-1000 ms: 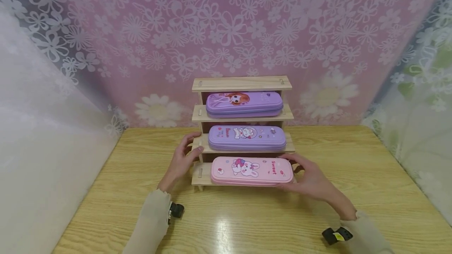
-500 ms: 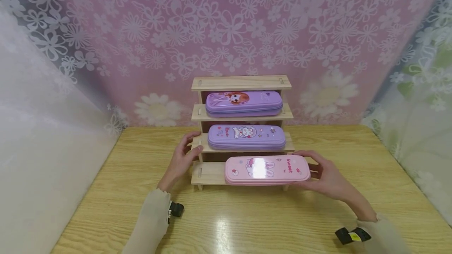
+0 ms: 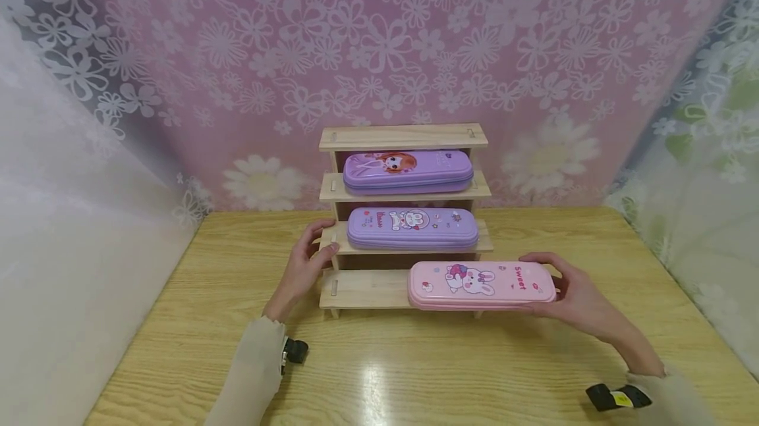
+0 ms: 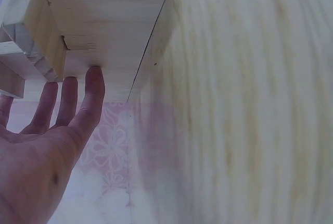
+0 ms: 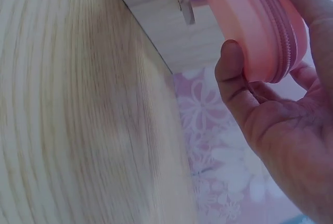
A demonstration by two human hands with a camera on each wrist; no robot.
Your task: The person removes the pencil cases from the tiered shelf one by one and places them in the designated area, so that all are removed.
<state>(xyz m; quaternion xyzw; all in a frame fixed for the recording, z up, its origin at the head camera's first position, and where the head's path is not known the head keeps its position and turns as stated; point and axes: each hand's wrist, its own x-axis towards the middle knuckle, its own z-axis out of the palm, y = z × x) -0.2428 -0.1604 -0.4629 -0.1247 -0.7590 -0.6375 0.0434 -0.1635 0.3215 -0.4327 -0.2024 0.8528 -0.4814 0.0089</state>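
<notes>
My right grip [image 3: 578,297] grasps the right end of the glossy pink, rounded oblong pencil case [image 3: 483,286]. The case's left part lies over the right half of the lowest tier [image 3: 367,289] of the stepped, pale wooden rack [image 3: 403,137]; its right end juts out above the yellow-brown wood-grain table [image 3: 439,373]. I can't tell whether its underside touches the tier. Held at one end only, it could droop or twist if my pinch on that smooth shell is weak. My left grip [image 3: 305,265] clasps the rack's left side; should that slacken, drag could pull the rack rightward, jostling the lavender zipped case [image 3: 415,227] above.
</notes>
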